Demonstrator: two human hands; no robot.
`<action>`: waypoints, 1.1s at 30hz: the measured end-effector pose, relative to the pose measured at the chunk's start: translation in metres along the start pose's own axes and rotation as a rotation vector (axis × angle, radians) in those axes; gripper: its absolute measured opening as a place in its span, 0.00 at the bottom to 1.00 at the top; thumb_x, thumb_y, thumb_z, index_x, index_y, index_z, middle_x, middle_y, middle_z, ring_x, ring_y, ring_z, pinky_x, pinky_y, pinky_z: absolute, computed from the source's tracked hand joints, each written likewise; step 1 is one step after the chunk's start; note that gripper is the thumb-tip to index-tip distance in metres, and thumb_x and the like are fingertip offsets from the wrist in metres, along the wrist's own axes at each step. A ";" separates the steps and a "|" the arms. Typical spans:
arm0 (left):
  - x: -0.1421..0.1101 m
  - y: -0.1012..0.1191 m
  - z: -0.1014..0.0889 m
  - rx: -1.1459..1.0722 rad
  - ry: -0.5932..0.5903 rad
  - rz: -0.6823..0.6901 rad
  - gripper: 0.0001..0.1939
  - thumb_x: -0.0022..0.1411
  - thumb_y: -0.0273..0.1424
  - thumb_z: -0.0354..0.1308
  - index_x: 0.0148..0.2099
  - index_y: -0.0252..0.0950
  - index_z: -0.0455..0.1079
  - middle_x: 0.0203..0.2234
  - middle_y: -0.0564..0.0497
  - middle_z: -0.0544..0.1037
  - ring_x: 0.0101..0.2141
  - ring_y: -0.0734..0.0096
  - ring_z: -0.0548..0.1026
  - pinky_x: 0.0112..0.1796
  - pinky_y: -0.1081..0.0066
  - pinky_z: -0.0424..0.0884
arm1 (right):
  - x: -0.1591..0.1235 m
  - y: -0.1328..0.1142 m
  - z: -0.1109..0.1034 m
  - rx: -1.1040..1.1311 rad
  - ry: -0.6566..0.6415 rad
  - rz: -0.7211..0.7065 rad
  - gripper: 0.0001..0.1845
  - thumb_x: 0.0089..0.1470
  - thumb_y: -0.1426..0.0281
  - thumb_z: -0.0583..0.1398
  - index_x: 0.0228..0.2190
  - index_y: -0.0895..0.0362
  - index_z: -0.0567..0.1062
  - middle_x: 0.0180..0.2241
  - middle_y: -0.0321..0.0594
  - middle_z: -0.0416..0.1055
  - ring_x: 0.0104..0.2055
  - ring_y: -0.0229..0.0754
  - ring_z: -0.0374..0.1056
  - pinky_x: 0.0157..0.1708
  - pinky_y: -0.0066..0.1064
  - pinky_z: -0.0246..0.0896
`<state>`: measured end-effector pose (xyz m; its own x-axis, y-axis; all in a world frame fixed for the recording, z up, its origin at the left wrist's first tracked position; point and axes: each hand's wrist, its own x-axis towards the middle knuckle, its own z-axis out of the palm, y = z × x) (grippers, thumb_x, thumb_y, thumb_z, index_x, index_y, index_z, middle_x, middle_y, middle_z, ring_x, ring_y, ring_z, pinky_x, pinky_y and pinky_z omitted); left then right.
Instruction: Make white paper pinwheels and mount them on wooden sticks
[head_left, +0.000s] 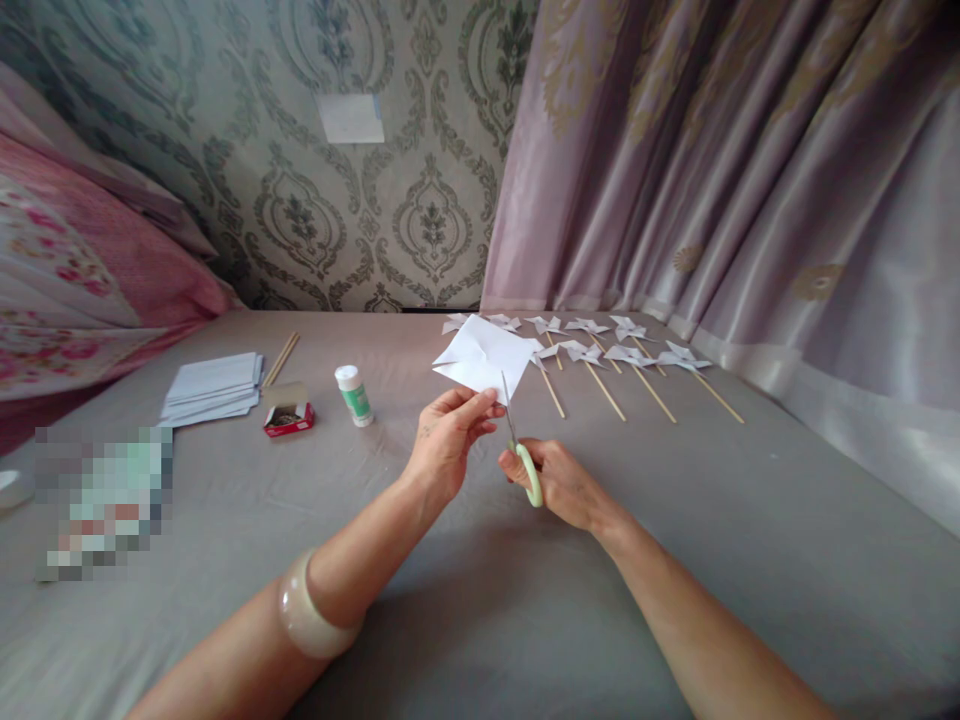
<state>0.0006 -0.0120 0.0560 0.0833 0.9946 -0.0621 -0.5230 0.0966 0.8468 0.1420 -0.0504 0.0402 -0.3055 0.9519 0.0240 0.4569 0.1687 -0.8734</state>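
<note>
Between thumb and fingers, my left hand [457, 430] pinches a square sheet of white paper [487, 350] by its near corner. A slit runs in from the paper's left corner. My right hand [555, 480] grips scissors [531, 475] with pale green handles, thumb at one loop. The scissor blades point away from me and lie at the paper's near right edge, close to my left fingertips. Part of the right hand's grip is hidden behind the handle. Just beyond the paper lie several white paper pinwheels [583, 352] on wooden sticks, some partly covered by the sheet.
A glue stick [355, 396] stands left of my left hand. Farther left are a small red box [289, 418] of tiny items, wooden sticks [280, 360] and a stack of white paper [212, 388]. A blurred-out item [109, 500] lies at the left. Curtains [712, 180] hang along the right side.
</note>
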 end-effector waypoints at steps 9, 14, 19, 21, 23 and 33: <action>-0.001 0.000 0.001 -0.013 -0.004 0.009 0.12 0.42 0.29 0.70 0.25 0.30 0.70 0.20 0.52 0.74 0.26 0.77 0.74 0.25 0.80 0.67 | 0.000 -0.001 0.000 0.006 0.013 0.006 0.29 0.49 0.43 0.54 0.18 0.56 0.59 0.18 0.30 0.52 0.22 0.33 0.47 0.23 0.29 0.42; -0.002 0.000 0.002 -0.016 -0.004 0.012 0.12 0.42 0.30 0.70 0.25 0.30 0.70 0.21 0.52 0.75 0.25 0.78 0.74 0.26 0.80 0.67 | 0.000 0.001 0.001 -0.012 0.029 0.009 0.29 0.49 0.44 0.55 0.18 0.56 0.60 0.18 0.30 0.53 0.22 0.33 0.48 0.23 0.29 0.43; -0.002 0.000 0.002 -0.013 -0.004 0.015 0.12 0.43 0.30 0.70 0.25 0.30 0.70 0.21 0.51 0.75 0.25 0.78 0.74 0.26 0.80 0.67 | 0.000 0.001 0.001 -0.007 0.029 0.014 0.29 0.49 0.44 0.55 0.17 0.56 0.60 0.18 0.30 0.53 0.22 0.33 0.48 0.22 0.28 0.43; -0.002 0.000 0.002 -0.012 -0.002 0.012 0.12 0.43 0.30 0.70 0.24 0.30 0.70 0.21 0.51 0.76 0.25 0.79 0.73 0.26 0.80 0.67 | 0.000 0.000 0.001 -0.003 0.034 0.021 0.29 0.48 0.43 0.55 0.17 0.56 0.60 0.18 0.30 0.53 0.22 0.33 0.48 0.22 0.28 0.43; -0.002 0.000 0.002 -0.014 -0.002 0.010 0.12 0.42 0.30 0.70 0.24 0.30 0.70 0.21 0.51 0.76 0.24 0.79 0.73 0.26 0.80 0.67 | 0.000 -0.001 0.001 0.007 0.036 0.035 0.30 0.48 0.43 0.55 0.17 0.56 0.60 0.17 0.30 0.52 0.22 0.33 0.47 0.22 0.28 0.43; -0.001 0.002 0.002 -0.009 -0.012 0.020 0.12 0.41 0.31 0.70 0.24 0.31 0.70 0.21 0.52 0.75 0.25 0.78 0.73 0.27 0.79 0.66 | 0.001 0.000 0.003 0.029 0.080 0.082 0.29 0.46 0.44 0.57 0.16 0.56 0.60 0.17 0.30 0.51 0.22 0.33 0.47 0.22 0.28 0.43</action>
<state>0.0016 -0.0132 0.0589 0.0828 0.9958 -0.0389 -0.5323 0.0772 0.8430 0.1392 -0.0507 0.0386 -0.1998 0.9798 -0.0107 0.4527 0.0826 -0.8878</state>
